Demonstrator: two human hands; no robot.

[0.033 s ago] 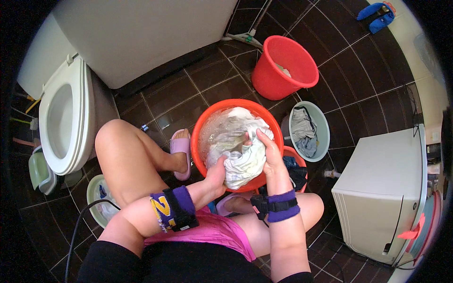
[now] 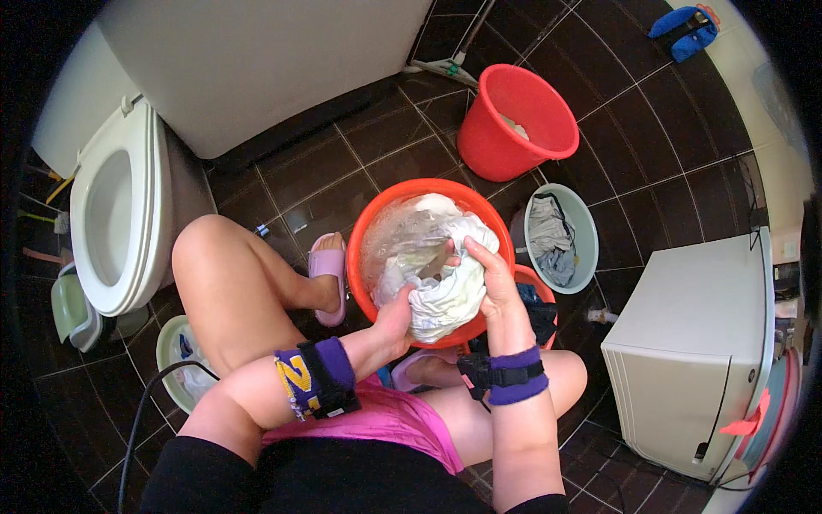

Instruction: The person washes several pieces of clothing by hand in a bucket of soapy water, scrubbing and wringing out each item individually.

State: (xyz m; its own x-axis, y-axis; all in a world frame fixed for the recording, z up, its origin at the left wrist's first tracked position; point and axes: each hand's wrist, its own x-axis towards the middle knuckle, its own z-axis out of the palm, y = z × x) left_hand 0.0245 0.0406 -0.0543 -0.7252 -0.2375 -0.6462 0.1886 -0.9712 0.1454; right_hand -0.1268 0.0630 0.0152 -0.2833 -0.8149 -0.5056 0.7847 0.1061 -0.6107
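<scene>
Between my knees stands an orange-red basin (image 2: pixel 358 272) with sudsy water in its left part. A wet white cloth (image 2: pixel 447 312), bunched up, lies partly in the water and is raised at its near side. My left hand (image 2: pixel 395 320) grips its near left edge, the thumb on top. My right hand (image 2: pixel 496 272) is closed on the right side of the cloth, some fingertips showing through the gap in its folds. What kind of garment it is, I cannot tell.
A red bucket (image 2: pixel 505 133) with something pale inside stands beyond the basin. To the right are a pale basin (image 2: pixel 593 248) of grey clothes, dark clothes (image 2: pixel 537 315) in another orange container, and a white appliance (image 2: pixel 676 343). A toilet (image 2: pixel 81 231) and a pale green tub (image 2: pixel 168 377) are at left.
Both hands and the cloth have shifted very slightly to the right. Both hands keep their hold.
</scene>
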